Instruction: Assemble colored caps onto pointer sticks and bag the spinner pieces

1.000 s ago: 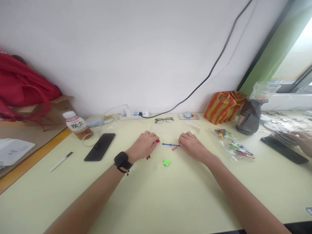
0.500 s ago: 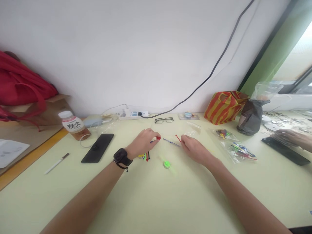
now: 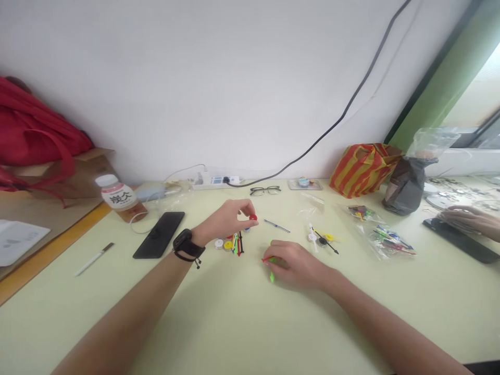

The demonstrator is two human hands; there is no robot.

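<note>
My left hand (image 3: 228, 219), with a black watch on its wrist, is raised a little above the pale yellow table (image 3: 234, 323) and pinches a small red round piece (image 3: 253, 217). Under it lies a cluster of small wheels and coloured sticks (image 3: 232, 243). My right hand (image 3: 292, 265) rests low on the table, fingers curled over a green piece (image 3: 272, 275), a thin red stick (image 3: 266, 258) poking out from its fingers. A blue stick (image 3: 276, 226) lies apart between the hands. More small parts (image 3: 322, 238) lie to the right.
A black phone (image 3: 159, 235), a drink bottle (image 3: 119, 198), a pen (image 3: 94, 259), glasses (image 3: 265, 190) and a power strip (image 3: 216, 180) lie at the back. Plastic bags of parts (image 3: 385, 240) lie to the right, with a striped bag (image 3: 361, 169) behind. Another person's hand (image 3: 466, 219) rests at far right.
My right hand moved from the blue stick back toward me, onto the green piece. My left hand lifted with the red piece, uncovering the cluster beneath.
</note>
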